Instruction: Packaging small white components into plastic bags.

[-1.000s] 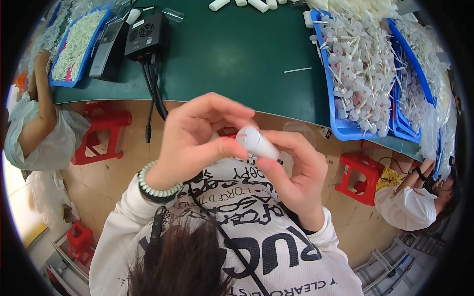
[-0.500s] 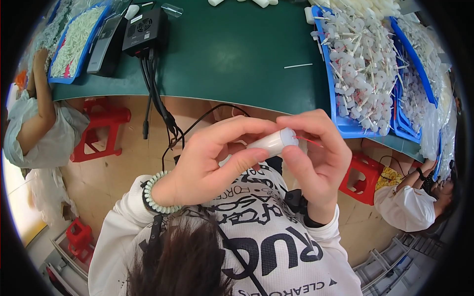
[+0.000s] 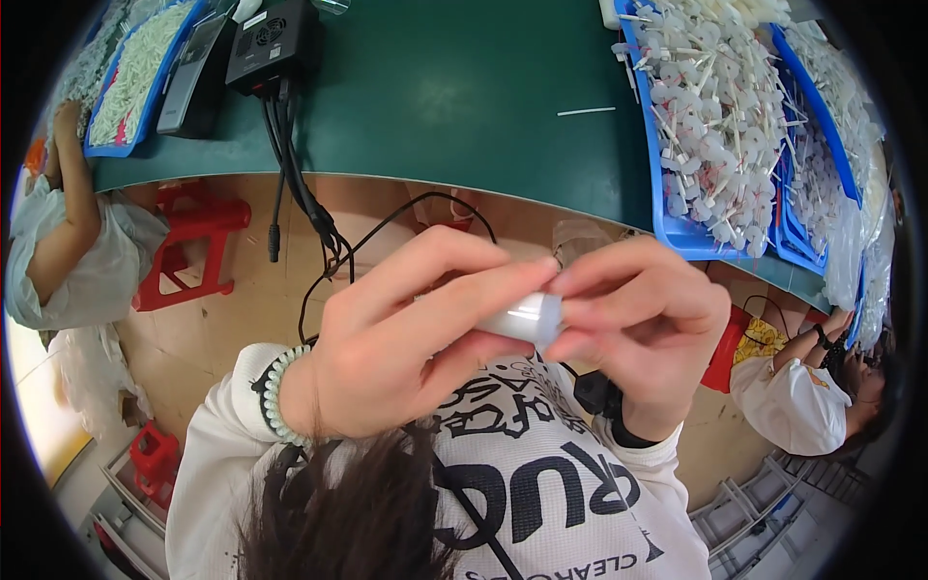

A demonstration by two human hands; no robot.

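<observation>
In front of my chest, my left hand point(image 3: 416, 324) is closed round a short glossy white tube point(image 3: 512, 317) lying nearly level. A pale translucent round cap point(image 3: 550, 317) sits at the tube's right end. My right hand point(image 3: 643, 324) has its thumb and fingers pressed together at that capped end, touching its edge. The right fingertips hide whatever else is between them; no red strand shows there now.
A blue tray point(image 3: 667, 232) of white discs on sticks stands on the green table point(image 3: 435, 126) at right. One thin white stick point(image 3: 586, 111) lies beside it. A black box point(image 3: 274, 43) with hanging cables is at left. Co-workers sit at both sides near red stools point(image 3: 198, 242).
My right hand has closed in on the tube's capped end, its fingers now pinched together. The red strand seen before is hidden. My left fingers cover more of the tube.
</observation>
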